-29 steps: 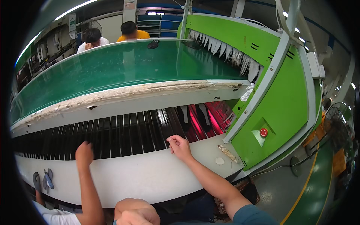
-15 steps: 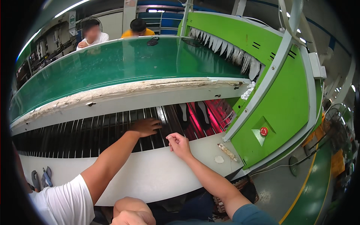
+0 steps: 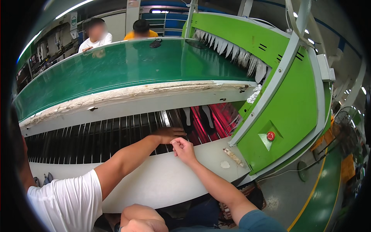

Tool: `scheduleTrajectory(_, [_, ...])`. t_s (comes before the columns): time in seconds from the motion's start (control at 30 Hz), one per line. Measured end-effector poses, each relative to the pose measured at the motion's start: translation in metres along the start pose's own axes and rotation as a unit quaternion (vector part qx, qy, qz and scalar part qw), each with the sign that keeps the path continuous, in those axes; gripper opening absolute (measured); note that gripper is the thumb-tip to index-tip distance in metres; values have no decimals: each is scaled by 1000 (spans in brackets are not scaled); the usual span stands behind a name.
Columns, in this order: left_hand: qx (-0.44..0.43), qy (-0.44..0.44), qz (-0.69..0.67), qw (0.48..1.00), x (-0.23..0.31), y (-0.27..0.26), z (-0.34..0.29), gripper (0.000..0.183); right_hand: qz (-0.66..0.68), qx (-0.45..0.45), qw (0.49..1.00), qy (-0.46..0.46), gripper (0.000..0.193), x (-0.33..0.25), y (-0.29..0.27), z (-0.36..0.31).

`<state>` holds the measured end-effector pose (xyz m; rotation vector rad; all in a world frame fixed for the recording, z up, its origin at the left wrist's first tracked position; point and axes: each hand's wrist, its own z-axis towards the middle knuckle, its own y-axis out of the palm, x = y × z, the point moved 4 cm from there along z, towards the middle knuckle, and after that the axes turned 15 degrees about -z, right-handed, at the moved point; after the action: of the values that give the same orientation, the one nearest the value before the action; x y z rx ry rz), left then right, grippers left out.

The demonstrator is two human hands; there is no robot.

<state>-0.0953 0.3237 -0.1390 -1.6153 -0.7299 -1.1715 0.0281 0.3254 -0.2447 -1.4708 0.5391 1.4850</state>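
My right hand [image 3: 183, 150] is above the inner edge of the white ledge [image 3: 143, 181], its fingers curled in and nothing visible in them. Just beyond it, a co-worker's hand [image 3: 171, 135] reaches across the dark slatted conveyor [image 3: 116, 135], the white-sleeved arm coming in from the left. Two black shoe soles with grey middles, a left one [image 3: 188, 118] and a right one [image 3: 207, 117], lie on the slats under red light, apart from my hand. Low at the bottom edge, bare skin that seems to be my left hand [image 3: 143, 221] shows only partly; its fingers cannot be made out.
A green belt [image 3: 116, 63] runs above the conveyor, with a dark sole [image 3: 155, 43] on it. The green machine housing [image 3: 286, 104] with a red button [image 3: 271, 136] stands at right. A taped piece [image 3: 233, 156] lies on the ledge. Two people are behind the belt.
The co-worker's arm has moved right along the slats, bringing that hand close beyond mine. My right hand stays nearly where it was. The view has shifted slightly.
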Motion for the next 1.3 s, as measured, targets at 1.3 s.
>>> scheduleTrajectory(1.3, [-1, -11, 29, 1000, -4, 16, 28, 27, 61, 100, 977, -180, 19, -80, -46, -20])
